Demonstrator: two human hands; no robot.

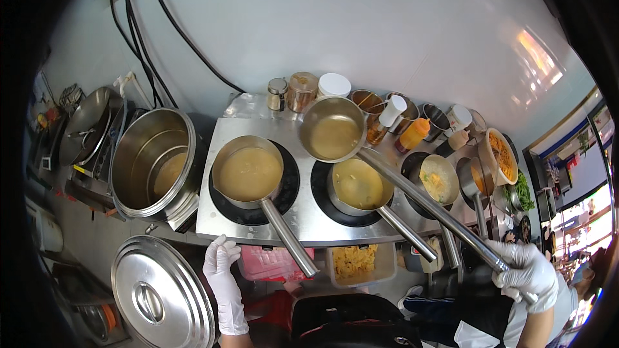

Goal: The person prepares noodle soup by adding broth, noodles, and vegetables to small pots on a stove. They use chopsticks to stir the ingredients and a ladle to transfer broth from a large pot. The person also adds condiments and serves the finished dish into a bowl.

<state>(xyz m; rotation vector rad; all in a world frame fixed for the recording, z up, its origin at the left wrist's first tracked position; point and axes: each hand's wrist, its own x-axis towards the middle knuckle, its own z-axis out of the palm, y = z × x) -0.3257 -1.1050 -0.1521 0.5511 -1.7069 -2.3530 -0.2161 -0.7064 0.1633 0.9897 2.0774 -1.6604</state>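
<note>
My gloved right hand (pixel 527 270) grips the long metal handle of a large ladle (pixel 333 137), its round bowl holding cloudy broth. The bowl hangs over the back of the steel counter (pixel 304 188), partly overlapping the pot behind the middle burner. Below it, a saucepan (pixel 360 186) of yellowish broth sits on a black round hob. To the left, another saucepan (pixel 248 174) holds paler broth on its own hob. My gloved left hand (pixel 222 261) is at the counter's front edge, fingers loosely bent, holding nothing. Beside it leans a large stainless-steel lid (pixel 152 299).
A tall stockpot (pixel 154 164) with some broth stands left of the counter. A smaller pan (pixel 437 181) bubbles with food at right. Sauce bottles (pixel 413 135) and jars line the wall. Below are a tub of yellow food (pixel 360 266) and a pink container (pixel 275 263). A person (pixel 566 299) stands at right.
</note>
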